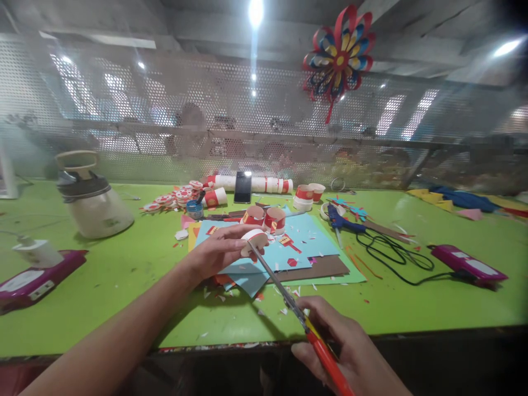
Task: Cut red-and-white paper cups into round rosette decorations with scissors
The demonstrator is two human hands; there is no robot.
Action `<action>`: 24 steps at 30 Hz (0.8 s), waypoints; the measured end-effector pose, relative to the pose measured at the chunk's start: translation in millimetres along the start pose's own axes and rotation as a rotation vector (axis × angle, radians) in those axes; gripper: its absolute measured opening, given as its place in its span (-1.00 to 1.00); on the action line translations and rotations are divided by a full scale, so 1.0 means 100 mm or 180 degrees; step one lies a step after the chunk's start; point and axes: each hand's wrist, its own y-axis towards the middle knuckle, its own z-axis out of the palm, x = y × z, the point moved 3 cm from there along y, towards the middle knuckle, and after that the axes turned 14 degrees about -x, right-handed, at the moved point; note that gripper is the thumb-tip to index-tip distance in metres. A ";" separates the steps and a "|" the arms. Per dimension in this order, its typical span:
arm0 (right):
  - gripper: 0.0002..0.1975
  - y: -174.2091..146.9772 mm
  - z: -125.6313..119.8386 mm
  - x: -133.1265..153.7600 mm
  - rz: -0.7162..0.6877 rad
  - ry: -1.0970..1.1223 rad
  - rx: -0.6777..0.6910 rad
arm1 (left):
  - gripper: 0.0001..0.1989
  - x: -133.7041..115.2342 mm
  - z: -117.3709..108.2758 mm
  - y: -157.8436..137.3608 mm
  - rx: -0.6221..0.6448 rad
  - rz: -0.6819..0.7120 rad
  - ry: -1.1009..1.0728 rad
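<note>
My left hand [218, 250] pinches a small white paper cup piece [256, 238] with a red edge, held above the blue paper sheets. In my right hand [340, 341] is a pair of scissors [284, 291] with red and yellow handles. Their long blades point up and left, and the tips reach the cup piece; whether they are cutting into it I cannot tell. Just behind the left hand stand two red cup rings [274, 220]. Light blue paper [317, 236] lies beneath, with small red and yellow cutouts [291, 243] on it.
A blue glue gun [340, 220] with a black cord lies right of the paper, near a purple power strip [470, 264]. A large bottle [94, 203] and another purple strip [41, 280] are at left. A phone [243, 187] leans against stacked cups [264, 183] behind.
</note>
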 end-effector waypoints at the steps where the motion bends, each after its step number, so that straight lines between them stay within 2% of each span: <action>1: -0.80 0.00 0.00 0.00 0.0005 0.0013 -0.0014 | -0.63 0.00 0.00 0.00 -0.0002 0.0000 0.0025; 9: -0.81 -0.03 0.01 -0.01 0.0023 0.0000 0.0043 | -0.64 0.00 0.01 0.00 0.0103 0.0051 0.0093; 17: -0.82 -0.05 0.05 -0.01 -0.0390 -0.0085 -0.0475 | -0.58 0.01 -0.02 0.03 0.0208 0.0085 0.0126; 24: -0.79 -0.08 0.06 0.00 -0.0370 -0.0123 -0.0509 | -0.59 0.03 -0.01 0.03 0.0190 0.0026 0.0157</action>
